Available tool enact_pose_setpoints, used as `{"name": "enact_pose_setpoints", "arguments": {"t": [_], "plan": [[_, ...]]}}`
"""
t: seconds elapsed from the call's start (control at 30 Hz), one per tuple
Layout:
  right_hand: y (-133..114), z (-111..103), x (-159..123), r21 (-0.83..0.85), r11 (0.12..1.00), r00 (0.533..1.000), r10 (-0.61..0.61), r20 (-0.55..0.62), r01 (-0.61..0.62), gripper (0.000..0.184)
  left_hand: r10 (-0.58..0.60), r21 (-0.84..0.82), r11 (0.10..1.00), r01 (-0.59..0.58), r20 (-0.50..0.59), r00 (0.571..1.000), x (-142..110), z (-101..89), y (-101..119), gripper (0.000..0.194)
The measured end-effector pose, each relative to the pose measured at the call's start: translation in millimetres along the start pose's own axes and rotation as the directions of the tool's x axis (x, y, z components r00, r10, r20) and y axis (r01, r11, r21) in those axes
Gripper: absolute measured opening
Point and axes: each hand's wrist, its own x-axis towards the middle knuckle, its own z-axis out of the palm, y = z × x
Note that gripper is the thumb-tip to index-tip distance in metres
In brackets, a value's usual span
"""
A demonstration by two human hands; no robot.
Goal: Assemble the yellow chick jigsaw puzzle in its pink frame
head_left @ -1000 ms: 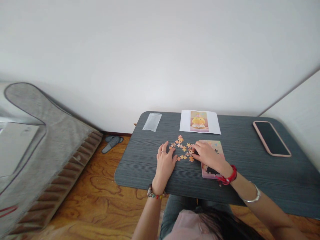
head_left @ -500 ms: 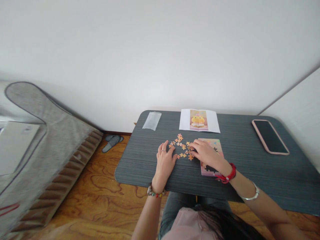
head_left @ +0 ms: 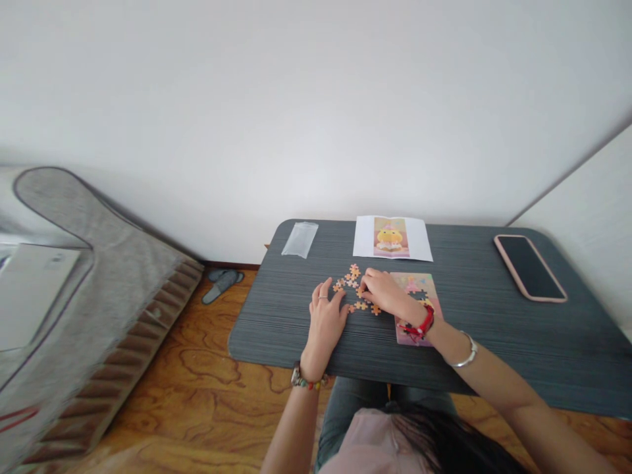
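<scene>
Loose jigsaw puzzle pieces (head_left: 354,271), orange and pink, lie scattered on the dark table between my hands. My left hand (head_left: 326,316) rests on the tabletop at their left edge, fingers spread, holding nothing. Over the right side of the pile, my right hand (head_left: 388,293) has thumb and fingertips drawn together on a puzzle piece (head_left: 360,293), which they partly cover. Beneath my right wrist lies the partly filled puzzle board (head_left: 402,338), with dark gaps among its coloured pieces. Part of the board is hidden by my hand and red bracelet.
Behind the pieces, a white sheet (head_left: 419,240) carries a printed picture of a yellow character. A clear plastic bag (head_left: 300,239) lies at the back left of the table (head_left: 276,322). A phone in a pink case (head_left: 530,268) lies at the right. The wall stands directly behind.
My right hand has moved left, from beside the board to over the loose pieces, uncovering more of the board's upper part. My left hand has stayed in place.
</scene>
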Motion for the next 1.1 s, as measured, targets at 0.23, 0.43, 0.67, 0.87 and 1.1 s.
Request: {"name": "enact_pose_setpoints", "arguments": {"t": [0.23,0.43,0.67,0.87,1.1], "plan": [[-5.6,-6.0,-14.5,-0.010,0.998,0.998,-0.060,-0.021,0.060,0.008,0.043,-0.065,0.997,-0.048,-0.065,0.997,6.1,7.3,4.5,0.015],[-5.3,-11.8,-40.7,-0.078,0.991,0.992,-0.114,-0.045,0.110,0.011,0.142,-0.212,0.966,-0.146,-0.034,0.989,11.9,12.1,16.7,0.010],[-0.4,-22.6,-60.4,-0.241,0.956,0.976,-0.194,-0.096,0.166,0.017,0.162,-0.406,0.907,-0.115,0.083,0.983,14.1,4.3,30.0,0.010],[4.7,-25.3,-69.2,-0.066,0.986,0.953,-0.165,-0.253,0.153,0.015,0.117,-0.507,0.859,-0.071,0.059,0.991,13.9,-3.6,42.1,0.010],[8.0,-15.8,-85.8,0.447,0.893,0.877,0.178,-0.446,0.046,0.014,-0.002,-0.715,0.697,0.057,0.077,0.997,12.2,-0.3,59.4,0.012]]}}
